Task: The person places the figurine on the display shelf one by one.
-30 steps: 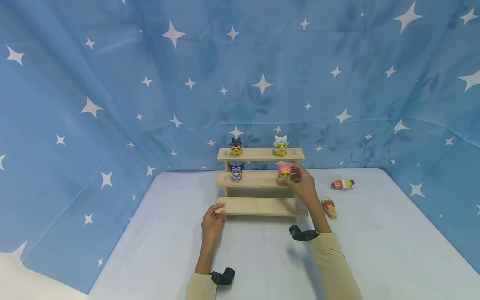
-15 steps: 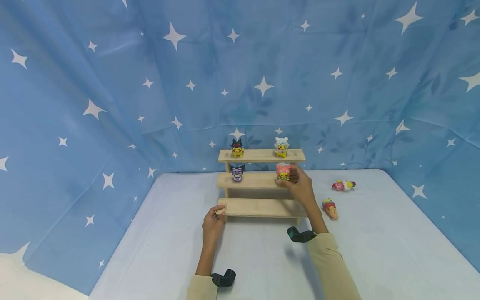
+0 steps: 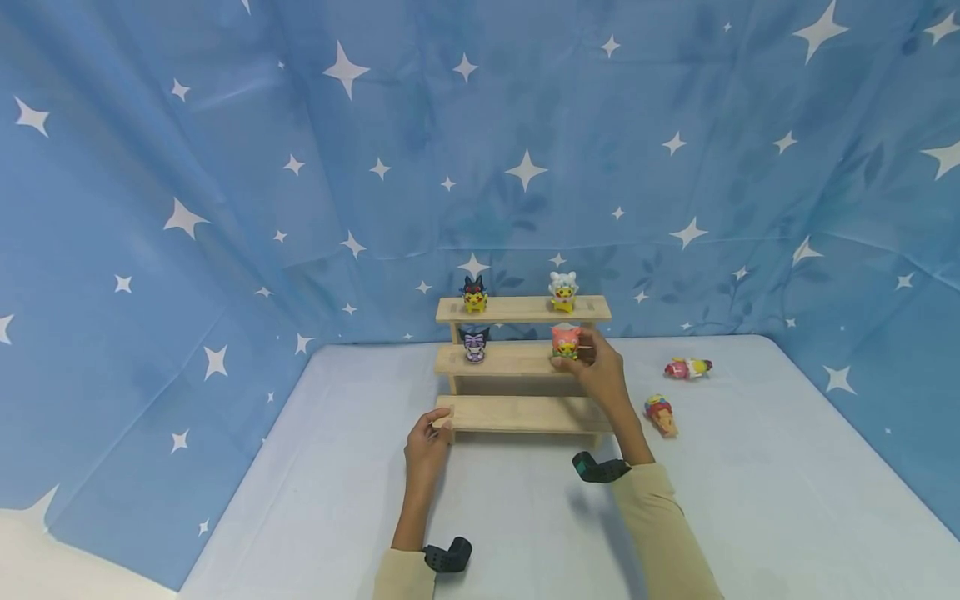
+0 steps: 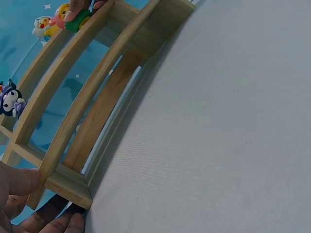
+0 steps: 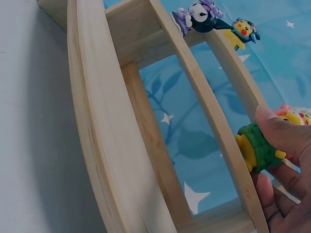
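Observation:
A three-tier wooden display stand (image 3: 517, 412) stands on the table. My left hand (image 3: 426, 446) grips the left end of its bottom tier, thumb and fingers on either side of the wood in the left wrist view. My right hand (image 3: 609, 379) pinches a figurine (image 3: 566, 340) with a pink hood and green body at the right part of the middle tier. In the right wrist view, this figurine's green body (image 5: 260, 148) is between thumb and fingers, its yellow feet at the tier's edge. A purple-and-black figurine (image 3: 474, 346) stands on the middle tier's left part.
On the top tier stand a black-eared yellow figurine (image 3: 475, 295) and a white-hooded one (image 3: 563, 292). Right of the stand, a pink-and-yellow figurine (image 3: 687, 367) and a red-and-tan one (image 3: 661, 415) lie on the table. A blue starry curtain (image 3: 480, 208) hangs behind.
My right hand has shifted slightly left along the middle tier with the pink-hooded figurine. My left hand keeps its grip on the stand.

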Tool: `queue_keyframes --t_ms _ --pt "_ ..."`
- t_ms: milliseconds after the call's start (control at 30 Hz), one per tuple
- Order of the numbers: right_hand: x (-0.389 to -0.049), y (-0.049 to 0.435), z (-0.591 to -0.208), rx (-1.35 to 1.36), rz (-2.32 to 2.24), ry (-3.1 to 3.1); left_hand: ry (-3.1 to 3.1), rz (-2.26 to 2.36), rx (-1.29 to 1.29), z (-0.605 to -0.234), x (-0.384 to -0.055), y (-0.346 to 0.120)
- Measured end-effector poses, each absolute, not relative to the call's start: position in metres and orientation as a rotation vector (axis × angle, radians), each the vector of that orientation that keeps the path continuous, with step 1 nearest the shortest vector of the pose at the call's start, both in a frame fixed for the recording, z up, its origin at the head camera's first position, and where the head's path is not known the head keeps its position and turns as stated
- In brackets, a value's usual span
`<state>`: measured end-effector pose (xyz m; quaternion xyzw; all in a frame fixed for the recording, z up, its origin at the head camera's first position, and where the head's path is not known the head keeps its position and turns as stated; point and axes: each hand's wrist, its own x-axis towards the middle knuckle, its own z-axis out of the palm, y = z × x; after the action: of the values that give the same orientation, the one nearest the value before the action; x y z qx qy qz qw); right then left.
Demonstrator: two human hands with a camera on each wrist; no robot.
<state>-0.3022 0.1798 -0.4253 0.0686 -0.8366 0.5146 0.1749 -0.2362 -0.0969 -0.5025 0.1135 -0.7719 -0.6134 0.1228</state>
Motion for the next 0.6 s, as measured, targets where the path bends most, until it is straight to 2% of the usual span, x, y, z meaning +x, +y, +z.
queue_keyframes --t_ms 600 --pt "-0.3043 0.1803 -0.4312 0.217 1.35 -2.371 -2.243 -1.796 0.306 -0.5027 -0.2364 -0.0984"
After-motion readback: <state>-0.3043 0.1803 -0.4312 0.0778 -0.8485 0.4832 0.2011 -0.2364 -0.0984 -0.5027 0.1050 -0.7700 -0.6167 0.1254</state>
